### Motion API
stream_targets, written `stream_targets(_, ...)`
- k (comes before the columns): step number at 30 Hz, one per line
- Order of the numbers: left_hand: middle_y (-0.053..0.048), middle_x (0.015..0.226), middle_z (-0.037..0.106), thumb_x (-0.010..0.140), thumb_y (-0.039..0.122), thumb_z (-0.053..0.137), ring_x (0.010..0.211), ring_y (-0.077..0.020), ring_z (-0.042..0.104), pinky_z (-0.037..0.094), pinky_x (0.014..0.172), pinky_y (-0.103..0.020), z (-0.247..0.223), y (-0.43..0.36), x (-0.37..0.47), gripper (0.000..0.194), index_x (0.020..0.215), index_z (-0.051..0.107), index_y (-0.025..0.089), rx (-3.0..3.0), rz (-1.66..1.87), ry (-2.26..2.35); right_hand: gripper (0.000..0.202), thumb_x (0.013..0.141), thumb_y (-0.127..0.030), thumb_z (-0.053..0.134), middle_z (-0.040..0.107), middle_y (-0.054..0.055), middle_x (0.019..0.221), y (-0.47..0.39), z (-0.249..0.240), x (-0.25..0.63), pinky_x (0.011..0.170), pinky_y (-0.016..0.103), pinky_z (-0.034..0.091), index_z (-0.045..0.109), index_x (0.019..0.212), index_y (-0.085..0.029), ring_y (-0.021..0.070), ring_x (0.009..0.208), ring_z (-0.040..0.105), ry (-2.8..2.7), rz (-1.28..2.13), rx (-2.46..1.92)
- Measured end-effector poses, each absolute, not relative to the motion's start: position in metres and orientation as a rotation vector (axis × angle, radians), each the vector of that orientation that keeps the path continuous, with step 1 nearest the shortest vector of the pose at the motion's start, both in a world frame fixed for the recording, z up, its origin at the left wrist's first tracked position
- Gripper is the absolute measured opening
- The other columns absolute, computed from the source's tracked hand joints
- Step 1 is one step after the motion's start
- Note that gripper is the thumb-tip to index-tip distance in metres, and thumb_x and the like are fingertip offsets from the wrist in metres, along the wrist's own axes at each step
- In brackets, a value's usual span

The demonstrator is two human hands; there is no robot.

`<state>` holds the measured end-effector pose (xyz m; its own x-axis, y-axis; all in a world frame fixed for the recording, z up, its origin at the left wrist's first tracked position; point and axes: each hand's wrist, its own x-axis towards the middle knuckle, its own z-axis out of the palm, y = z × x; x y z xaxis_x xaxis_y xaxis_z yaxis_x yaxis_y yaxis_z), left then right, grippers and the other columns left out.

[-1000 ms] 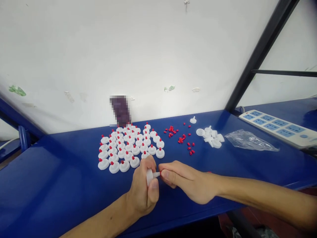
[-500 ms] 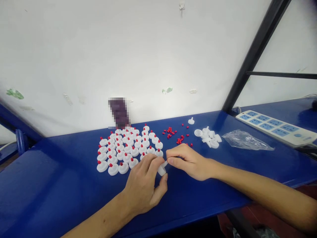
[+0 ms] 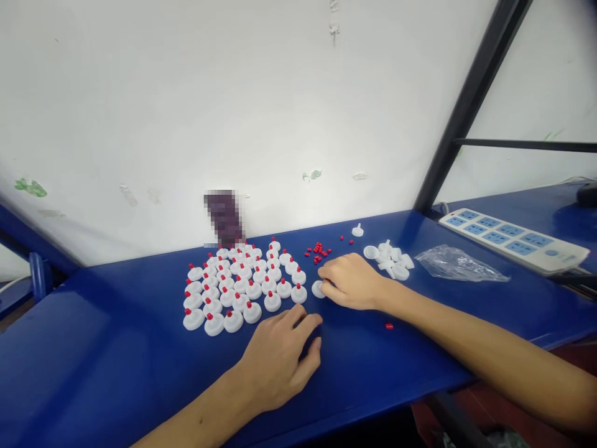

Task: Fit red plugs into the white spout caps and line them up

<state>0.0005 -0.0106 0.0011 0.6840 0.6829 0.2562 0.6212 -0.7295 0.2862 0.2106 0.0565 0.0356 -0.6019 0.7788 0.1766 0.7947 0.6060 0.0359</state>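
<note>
The person's right hand (image 3: 351,282) pinches a round white plastic cap (image 3: 319,289) between thumb and fingers, just right of the rows of white plastic caps with red tips (image 3: 252,312) on the blue table (image 3: 140,348). The left hand (image 3: 284,351) hovers nearer the viewer, fingers loosely spread and curved, holding nothing visible. Small red plastic pieces (image 3: 318,249) lie beyond the right hand.

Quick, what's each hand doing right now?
Left hand: open, fingers loosely curled, holding nothing visible.
Right hand: fingers at a white nozzle cap; grip unclear.
</note>
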Motion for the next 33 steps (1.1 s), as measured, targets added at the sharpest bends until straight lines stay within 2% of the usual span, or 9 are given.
stream_targets(3, -0.006, 0.093, 0.06, 0.094, 0.022, 0.042, 0.075, -0.0196, 0.06, 0.049, 0.068, -0.034, 0.0, -0.01, 0.001, 0.024, 0.108, 0.061, 0.02, 2.736, 0.522, 1.017, 0.025, 0.093, -0.025, 0.043, 0.068, 0.005, 0.076, 0.058, 0.031, 0.204, 0.055, 0.031, 0.018, 0.059, 0.075, -0.017, 0.0166, 0.065, 0.059, -2.68, -0.173, -1.379)
stream_targets(9, -0.005, 0.091, 0.059, 0.093, 0.02, 0.042, 0.076, -0.019, 0.059, 0.048, 0.069, -0.034, 0.001, -0.009, 0.001, 0.023, 0.104, 0.063, 0.019, 2.741, 0.537, 0.981, 0.028, 0.102, -0.029, 0.033, 0.069, 0.003, 0.079, 0.055, 0.024, 0.194, 0.055, 0.029, 0.02, 0.055, 0.09, -0.018, 0.0164, 0.065, 0.062, -2.692, -0.099, -1.326)
stream_targets(14, -0.006, 0.089, 0.058, 0.093, 0.018, 0.043, 0.08, -0.0198, 0.056, 0.048, 0.073, -0.035, 0.003, -0.01, 0.001, 0.023, 0.102, 0.064, 0.017, 2.739, 0.557, 0.935, 0.027, 0.102, -0.033, 0.034, 0.067, 0.003, 0.074, 0.053, 0.019, 0.192, 0.054, 0.027, 0.023, 0.055, 0.091, -0.019, 0.0167, 0.064, 0.062, -2.658, -0.032, -1.321)
stream_targets(19, -0.007, 0.088, 0.057, 0.092, 0.015, 0.044, 0.082, -0.0205, 0.053, 0.047, 0.074, -0.034, 0.005, -0.009, 0.001, 0.022, 0.101, 0.064, 0.017, 2.77, 0.563, 0.831, 0.02, 0.099, -0.027, 0.039, 0.07, 0.004, 0.086, 0.057, 0.028, 0.198, 0.061, 0.026, 0.03, 0.057, 0.106, -0.02, 0.0183, 0.075, 0.065, -2.66, 0.039, -1.288)
stream_targets(22, -0.007, 0.088, 0.057, 0.092, 0.015, 0.045, 0.081, -0.0202, 0.052, 0.047, 0.074, -0.034, 0.007, -0.009, 0.0, 0.022, 0.102, 0.064, 0.017, 2.777, 0.548, 0.802, 0.023, 0.097, -0.025, 0.038, 0.071, 0.009, 0.088, 0.067, 0.04, 0.215, 0.063, 0.028, 0.033, 0.058, 0.107, -0.018, 0.0216, 0.078, 0.066, -2.557, -0.102, -1.609)
stream_targets(24, -0.007, 0.088, 0.057, 0.092, 0.014, 0.044, 0.081, -0.0198, 0.052, 0.047, 0.074, -0.033, 0.007, -0.009, 0.0, 0.022, 0.102, 0.063, 0.017, 2.774, 0.544, 0.797, 0.028, 0.097, -0.03, 0.036, 0.07, 0.012, 0.092, 0.076, 0.048, 0.236, 0.063, 0.029, 0.035, 0.059, 0.108, -0.017, 0.0247, 0.08, 0.066, -2.403, -0.169, -1.941)
stream_targets(27, -0.007, 0.089, 0.057, 0.092, 0.014, 0.044, 0.08, -0.0194, 0.052, 0.046, 0.073, -0.032, 0.006, -0.009, -0.001, 0.022, 0.102, 0.063, 0.018, 2.771, 0.536, 0.79, 0.037, 0.094, -0.04, 0.041, 0.069, 0.019, 0.095, 0.087, 0.057, 0.272, 0.061, 0.031, 0.037, 0.06, 0.11, -0.011, 0.0305, 0.082, 0.067, -2.28, -0.174, -2.129)
stream_targets(30, -0.007, 0.09, 0.057, 0.092, 0.015, 0.044, 0.081, -0.0196, 0.053, 0.046, 0.074, -0.033, 0.006, -0.008, -0.001, 0.022, 0.103, 0.063, 0.018, 2.766, 0.519, 0.79, 0.045, 0.087, -0.052, 0.05, 0.068, 0.019, 0.097, 0.096, 0.06, 0.3, 0.061, 0.033, 0.04, 0.064, 0.103, -0.012, 0.0331, 0.085, 0.066, -2.2, -0.044, -2.332)
stream_targets(33, -0.007, 0.091, 0.057, 0.093, 0.016, 0.043, 0.082, -0.02, 0.053, 0.044, 0.074, -0.033, 0.007, -0.008, 0.0, 0.023, 0.104, 0.063, 0.018, 2.737, 0.505, 0.777, 0.036, 0.085, -0.047, 0.054, 0.069, 0.017, 0.095, 0.099, 0.06, 0.302, 0.064, 0.034, 0.04, 0.067, 0.094, -0.015, 0.0315, 0.085, 0.065, -2.251, -0.002, -2.324)
